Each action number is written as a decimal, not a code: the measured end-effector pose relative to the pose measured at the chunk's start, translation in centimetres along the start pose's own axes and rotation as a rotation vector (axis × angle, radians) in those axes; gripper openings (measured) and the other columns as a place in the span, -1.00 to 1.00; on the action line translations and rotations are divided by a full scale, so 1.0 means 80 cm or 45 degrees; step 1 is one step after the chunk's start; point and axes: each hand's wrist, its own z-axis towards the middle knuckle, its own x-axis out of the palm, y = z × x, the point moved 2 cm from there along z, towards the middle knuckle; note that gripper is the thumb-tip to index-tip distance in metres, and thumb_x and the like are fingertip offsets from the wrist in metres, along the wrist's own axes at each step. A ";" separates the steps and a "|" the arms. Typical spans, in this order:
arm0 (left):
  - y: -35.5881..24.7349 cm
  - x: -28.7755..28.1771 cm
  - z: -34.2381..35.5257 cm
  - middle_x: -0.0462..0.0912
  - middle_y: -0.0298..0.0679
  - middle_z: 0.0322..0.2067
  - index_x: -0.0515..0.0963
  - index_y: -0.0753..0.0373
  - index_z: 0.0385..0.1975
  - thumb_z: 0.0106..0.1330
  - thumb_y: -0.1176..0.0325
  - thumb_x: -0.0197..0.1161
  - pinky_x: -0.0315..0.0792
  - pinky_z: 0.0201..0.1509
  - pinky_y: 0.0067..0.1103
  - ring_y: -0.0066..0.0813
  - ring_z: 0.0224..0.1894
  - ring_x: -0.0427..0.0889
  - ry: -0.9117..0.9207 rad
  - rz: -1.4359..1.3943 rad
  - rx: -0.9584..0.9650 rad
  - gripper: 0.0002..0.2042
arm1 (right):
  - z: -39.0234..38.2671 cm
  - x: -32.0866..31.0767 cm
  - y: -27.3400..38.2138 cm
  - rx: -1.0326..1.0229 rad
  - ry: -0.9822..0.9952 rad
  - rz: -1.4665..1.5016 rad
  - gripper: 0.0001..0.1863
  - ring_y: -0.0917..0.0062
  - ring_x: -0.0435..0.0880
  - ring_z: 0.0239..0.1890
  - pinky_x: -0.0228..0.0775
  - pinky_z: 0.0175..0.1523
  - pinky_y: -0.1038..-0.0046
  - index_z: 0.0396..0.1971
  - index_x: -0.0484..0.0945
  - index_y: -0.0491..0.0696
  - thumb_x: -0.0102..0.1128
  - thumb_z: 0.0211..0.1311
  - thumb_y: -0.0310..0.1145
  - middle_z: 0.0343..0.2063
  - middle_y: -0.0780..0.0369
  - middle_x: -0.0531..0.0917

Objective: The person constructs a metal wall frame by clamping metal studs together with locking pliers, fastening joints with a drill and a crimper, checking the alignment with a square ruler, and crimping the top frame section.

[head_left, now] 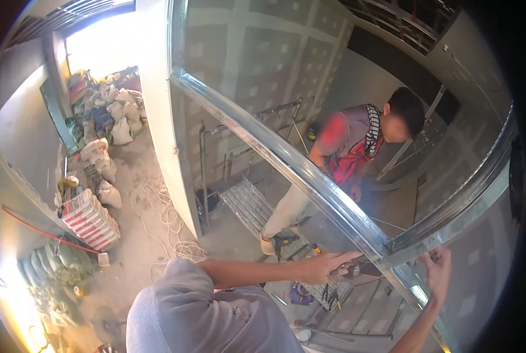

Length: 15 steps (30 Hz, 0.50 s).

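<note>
A slanting metal channel (298, 169) runs from eleven o'clock to a joint at four, where a thin edge could nick fingers or a loose fit could slip toward the co-worker (351, 138) at two; the left hand (322, 268), arm outstretched at five, curls around a small shiny object (346, 271), while the raised right hand (438, 267) bends its fingers at four, grip impossible to tell
</note>
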 end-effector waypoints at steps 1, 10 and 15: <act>0.001 -0.001 0.001 0.57 0.09 0.06 0.02 0.11 0.54 0.54 0.31 0.09 0.44 0.15 -0.28 -0.01 0.05 0.62 -0.001 0.035 0.017 -0.37 | 0.002 0.002 0.002 -0.011 0.029 0.013 -0.76 0.47 0.68 -0.34 0.57 -0.17 0.45 -0.18 0.28 -0.22 0.16 0.28 -0.66 -0.38 0.19 0.53; 0.003 0.000 0.007 0.57 0.07 0.10 0.12 0.11 0.50 0.47 0.36 0.19 0.47 0.16 -0.31 -0.05 0.11 0.62 -0.002 -0.023 0.015 -0.36 | -0.012 -0.002 0.019 0.021 -0.171 -0.249 -0.80 0.61 0.58 -0.38 0.36 -0.32 0.52 -0.30 0.45 -0.18 0.33 0.18 -0.51 -0.46 0.26 0.56; 0.012 0.001 -0.008 0.65 0.04 -0.05 0.40 0.24 0.26 0.41 0.41 0.22 0.54 0.06 -0.35 -0.10 0.01 0.69 -0.056 -0.008 -0.188 -0.58 | 0.001 0.002 0.033 0.027 -0.044 -0.375 -0.84 0.67 0.51 -0.53 0.25 -0.43 0.55 -0.53 0.56 -0.21 0.37 0.13 -0.48 -0.59 0.28 0.63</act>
